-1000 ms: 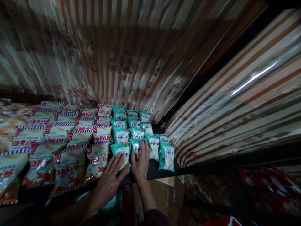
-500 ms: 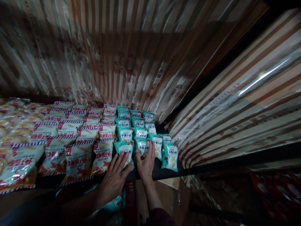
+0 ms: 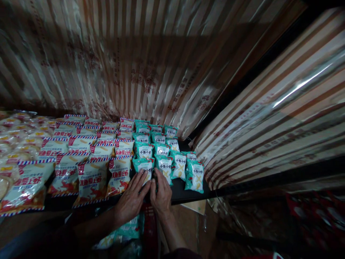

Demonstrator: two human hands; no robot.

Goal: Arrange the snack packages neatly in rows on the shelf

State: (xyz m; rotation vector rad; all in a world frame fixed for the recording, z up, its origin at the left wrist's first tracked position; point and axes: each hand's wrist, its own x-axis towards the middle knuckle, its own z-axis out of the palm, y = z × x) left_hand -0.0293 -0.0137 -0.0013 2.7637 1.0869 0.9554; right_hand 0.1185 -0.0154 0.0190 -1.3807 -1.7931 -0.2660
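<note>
Head view, dim light. We found the front teal-and-white glossy plastic snack packet [image 3: 142, 164] near the front edge of the flat black shelf [image 3: 176, 196], heading the leftmost teal row. Our left hand [image 3: 131, 198] lay against its lower front, fingers extended, grip loosely wide, closed round nothing we could see. Our right hand [image 3: 161, 196] sat just beside, by the packet's right side, fingers narrow together; whether that grip pinched any film we could not tell. Right neighbour: a second teal-and-white packet [image 3: 165, 164], close to the right fingers. Left neighbour: a larger white-and-red packet with blue-and-red striped ends [image 3: 118, 174].

Handling, as we judged it: light, even pressure from both hands, fingertips flat and low on the film, suited this step best, with the front aligned to the teal packets behind [image 3: 144, 151]. Pushing one corner risked twisting it; stray right knuckles risked nudging the second packet.
</note>
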